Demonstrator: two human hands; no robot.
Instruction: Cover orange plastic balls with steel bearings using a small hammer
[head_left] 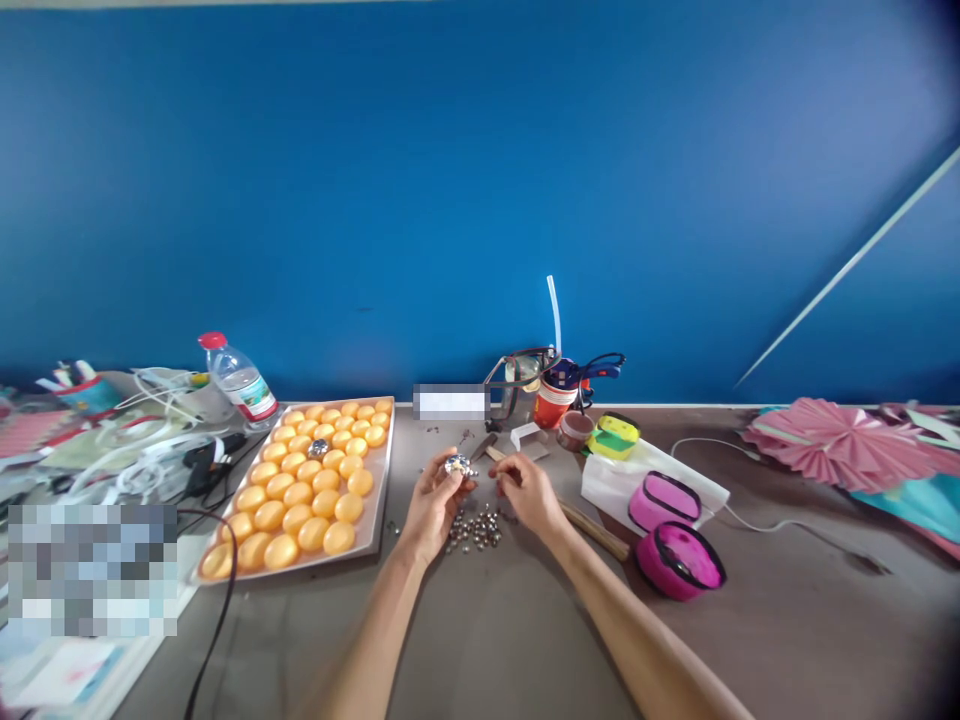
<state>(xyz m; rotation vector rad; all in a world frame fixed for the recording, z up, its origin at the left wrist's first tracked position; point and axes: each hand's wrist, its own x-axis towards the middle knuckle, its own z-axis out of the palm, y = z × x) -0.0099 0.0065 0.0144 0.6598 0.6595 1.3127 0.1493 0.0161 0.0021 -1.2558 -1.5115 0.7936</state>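
Between the fingers of my left hand [433,505] is a ball covered in shiny silver pieces [458,466]; only its upper part shows. My right hand [525,490] is just to the right of it, apart from the ball. Its thumb and fingertips are pinched together, and whatever they hold is too small to make out. A loose heap of small silver beads [476,530] lies on the table below and between both hands. To the left, a white tray [381,480] holds rows of orange balls [298,494], with one silver-covered ball [319,448] among them.
A wooden stick [596,528] lies beside my right forearm. Farther right are two pink round zip pouches [679,560], a yellow-green one [615,437] and a pink paper fan [847,445]. At the back stands a red paper cup [556,405]. A water bottle [244,385] leans behind the tray.
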